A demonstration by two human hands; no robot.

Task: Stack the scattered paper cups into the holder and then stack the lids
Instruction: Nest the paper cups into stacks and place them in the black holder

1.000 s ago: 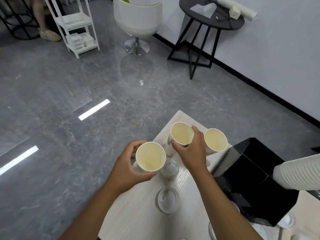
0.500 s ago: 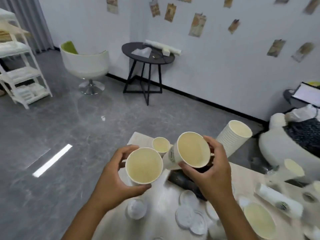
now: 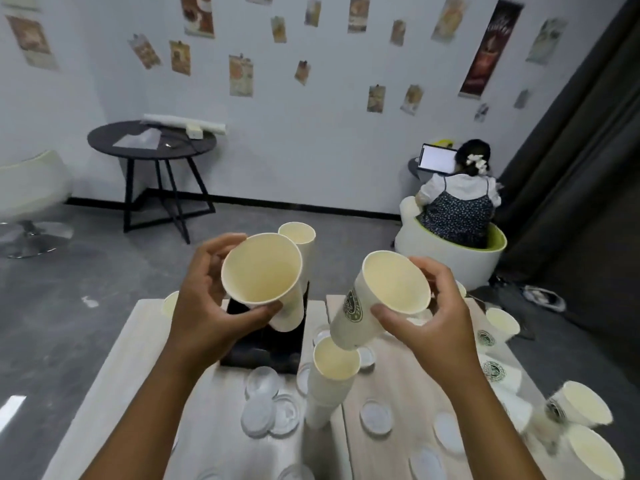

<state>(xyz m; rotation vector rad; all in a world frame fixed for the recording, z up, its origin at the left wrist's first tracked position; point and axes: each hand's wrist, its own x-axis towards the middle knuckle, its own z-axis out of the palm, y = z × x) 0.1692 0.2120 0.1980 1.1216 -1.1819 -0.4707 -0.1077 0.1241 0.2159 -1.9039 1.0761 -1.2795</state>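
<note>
Head view: left hand grips a paper cup by its rim, thumb under, fingers curled over the far side, mouth tilted toward the camera. Right hand grips a second cup, green logo on its wall, also tilted, base pointing down-left. Both cups are in the air above the bench, well apart from each other.

Black holder sits on the bench behind the left-hand cup, with a tall cup stack rising out of it, top rim just behind the held cup. A shorter stack of cups stands on the bench below the right-hand cup, near but not touching it. Clear lids lie flat and scattered around that stack and in front of the holder. More loose cups sit and lie along the right edge; the lower-right ones are blurred.

Versus half a second ago: camera has swung right and up, so the holder now sits centre instead of hidden behind the right hand; both hands have lifted and spread apart, cups no longer nearly side by side. Grips unchanged. A seated person at the far wall is now in view, back turned.
</note>
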